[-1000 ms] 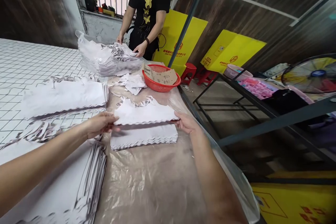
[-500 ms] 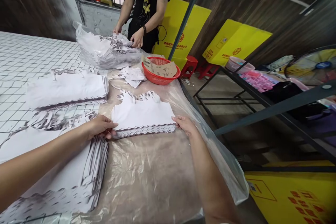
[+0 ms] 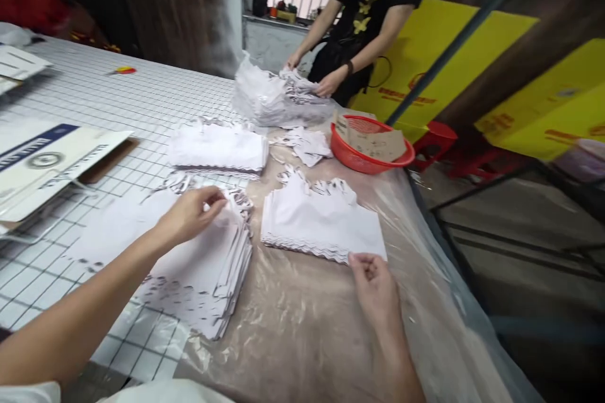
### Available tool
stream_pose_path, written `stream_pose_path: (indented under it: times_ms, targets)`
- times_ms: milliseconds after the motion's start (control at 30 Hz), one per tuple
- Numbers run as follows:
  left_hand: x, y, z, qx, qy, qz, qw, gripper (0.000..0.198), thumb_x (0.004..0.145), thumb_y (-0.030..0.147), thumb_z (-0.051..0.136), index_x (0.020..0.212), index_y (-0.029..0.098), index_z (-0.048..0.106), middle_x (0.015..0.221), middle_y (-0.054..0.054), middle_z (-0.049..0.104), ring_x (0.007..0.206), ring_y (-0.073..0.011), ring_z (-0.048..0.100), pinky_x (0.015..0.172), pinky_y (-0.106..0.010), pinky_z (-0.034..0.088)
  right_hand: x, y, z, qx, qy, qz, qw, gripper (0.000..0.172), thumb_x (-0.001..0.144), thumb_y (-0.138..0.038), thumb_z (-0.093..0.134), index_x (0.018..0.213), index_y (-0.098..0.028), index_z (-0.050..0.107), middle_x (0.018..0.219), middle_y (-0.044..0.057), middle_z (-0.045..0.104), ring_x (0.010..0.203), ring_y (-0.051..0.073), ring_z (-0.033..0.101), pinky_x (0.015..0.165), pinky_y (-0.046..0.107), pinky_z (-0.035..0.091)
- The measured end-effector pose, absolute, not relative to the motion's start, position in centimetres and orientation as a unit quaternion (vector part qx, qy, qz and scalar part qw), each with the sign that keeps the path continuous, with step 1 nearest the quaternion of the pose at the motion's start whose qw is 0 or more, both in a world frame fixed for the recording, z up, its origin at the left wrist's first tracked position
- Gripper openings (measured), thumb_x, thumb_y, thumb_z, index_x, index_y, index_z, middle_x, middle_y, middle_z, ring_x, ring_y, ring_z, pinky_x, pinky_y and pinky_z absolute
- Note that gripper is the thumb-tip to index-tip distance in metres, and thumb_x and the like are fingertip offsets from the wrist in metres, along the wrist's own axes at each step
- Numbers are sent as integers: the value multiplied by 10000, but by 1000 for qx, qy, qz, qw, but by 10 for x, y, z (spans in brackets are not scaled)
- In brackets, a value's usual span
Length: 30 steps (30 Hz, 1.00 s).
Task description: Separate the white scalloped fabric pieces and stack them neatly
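Observation:
My right hand (image 3: 375, 283) is closed at the near right corner of a neat stack of white strappy tops (image 3: 321, 217) with wavy hems, thumb and fingertips on its edge. Over the larger, fanned-out pile of white tops (image 3: 189, 252) to the left is my left hand (image 3: 196, 214). Its thumb and fingertips come together near the pile's strap end; whether cloth is caught between them I cannot make out. Farther back lies another stack of white tops (image 3: 217, 148). A few loose white pieces (image 3: 305, 145) rest beside it.
A red plastic basket (image 3: 371, 157) with cardboard pieces stands at the table's right edge. Across the table, a person (image 3: 368, 25) handles a bagged pile of white garments (image 3: 269, 94). Printed paper bags (image 3: 47, 157) and a red-yellow tool (image 3: 123, 70) lie left. Plastic sheet (image 3: 293, 321) covers the near tabletop.
My left hand has left the small stack and moved onto the larger pile to the left. My right hand stays at the small stack's corner. The view has turned left.

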<state>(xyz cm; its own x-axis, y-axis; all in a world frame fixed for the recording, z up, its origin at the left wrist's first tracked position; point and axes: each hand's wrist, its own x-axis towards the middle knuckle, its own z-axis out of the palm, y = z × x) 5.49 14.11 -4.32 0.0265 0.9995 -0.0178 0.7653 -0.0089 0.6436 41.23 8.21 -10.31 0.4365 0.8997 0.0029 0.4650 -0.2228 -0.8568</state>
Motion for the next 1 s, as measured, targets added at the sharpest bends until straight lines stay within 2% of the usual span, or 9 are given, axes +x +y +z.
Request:
stream_pose_path:
  times_ms: [100, 133, 200, 300, 433, 667, 733, 867, 1000]
  targets:
    - [-21, 102, -61, 559, 790, 248, 47, 338, 835, 464, 484, 953, 186, 635, 1094, -155, 651, 1098, -359, 564, 920, -441, 451, 335, 57, -102, -618, -519, 449, 384, 485, 724, -691, 619, 736, -210, 567, 667, 19, 579, 618, 183, 527, 584, 289, 429]
    - [-43, 89, -70, 524, 820, 231, 9, 398, 833, 493, 485, 993, 158, 630, 1144, -196, 622, 1165, -408, 513, 965, -500, 420, 310, 52, -101, -586, -531, 489, 369, 477, 742, -682, 615, 736, -207, 574, 669, 17, 576, 614, 175, 521, 568, 280, 424]
    - [-77, 66, -89, 487, 849, 204, 9, 508, 823, 554, 483, 1047, 118, 620, 1148, -243, 603, 1190, -455, 475, 990, -565, 387, 267, 49, -102, -543, -555, 528, 344, 449, 769, -649, 619, 739, -203, 584, 666, 10, 572, 608, 165, 514, 553, 268, 415]
    - [-96, 45, -106, 471, 850, 233, 40, 534, 798, 578, 482, 1074, 140, 611, 1135, -216, 620, 1177, -421, 492, 1010, -543, 382, 229, 55, -104, -542, -586, 502, 333, 412, 764, -606, 648, 712, -207, 559, 607, -20, 523, 568, 150, 482, 545, 262, 396]
    - [-96, 39, -103, 444, 845, 286, 83, 538, 758, 599, 490, 1057, 167, 603, 1145, -169, 631, 1139, -359, 538, 987, -470, 424, 217, 63, -106, -562, -614, 443, 333, 423, 758, -607, 636, 654, -227, 483, 556, -49, 424, 532, 140, 409, 537, 264, 354]
    - [-111, 39, -90, 366, 855, 304, 208, 631, 667, 632, 578, 1087, 161, 610, 1176, -170, 639, 1089, -340, 607, 907, -423, 478, 217, 51, -96, -562, -606, 457, 328, 434, 770, -626, 584, 652, -220, 487, 605, -31, 433, 578, 147, 421, 565, 267, 371]
    - [-116, 36, -91, 361, 848, 323, 217, 609, 636, 614, 617, 1061, 178, 626, 1130, -150, 657, 1052, -326, 620, 868, -407, 488, 221, 46, -95, -563, -605, 456, 331, 421, 793, -608, 573, 661, -220, 475, 624, -29, 437, 598, 147, 428, 579, 264, 369]
    - [-116, 24, -93, 359, 826, 370, 229, 573, 580, 608, 679, 984, 203, 641, 915, -75, 666, 847, -265, 624, 746, -362, 505, 237, 35, -101, -583, -586, 458, 328, 453, 801, -636, 570, 654, -221, 466, 622, -33, 433, 589, 142, 422, 563, 262, 362]
    - [-110, 9, -97, 356, 826, 376, 224, 539, 610, 607, 692, 986, 227, 624, 830, -40, 627, 747, -244, 596, 706, -375, 525, 245, 21, -111, -621, -538, 442, 360, 464, 790, -676, 568, 727, -219, 519, 663, -3, 521, 611, 166, 490, 569, 276, 415]
